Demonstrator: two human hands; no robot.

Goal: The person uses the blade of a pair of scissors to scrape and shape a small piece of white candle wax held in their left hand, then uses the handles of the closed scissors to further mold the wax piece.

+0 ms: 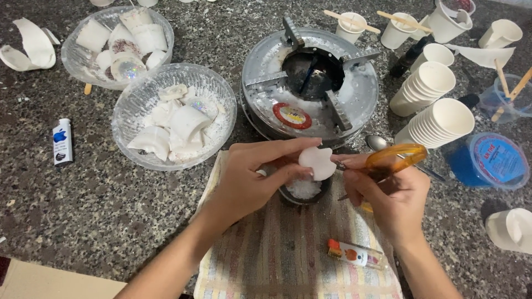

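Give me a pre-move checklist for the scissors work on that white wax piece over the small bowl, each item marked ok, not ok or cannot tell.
1. Left hand grips the white wax piece between thumb and fingers: ok.
2. Wax piece sits above the small dark bowl, which already holds white shavings: ok.
3. Right hand holds the orange-handled scissors: ok.
4. Blades clear of the left fingertips: cannot tell, the blades are hidden behind the hands.
5. Bowl rests on the striped cloth: ok.
6. Lighter lies on the cloth, apart from both hands: ok.
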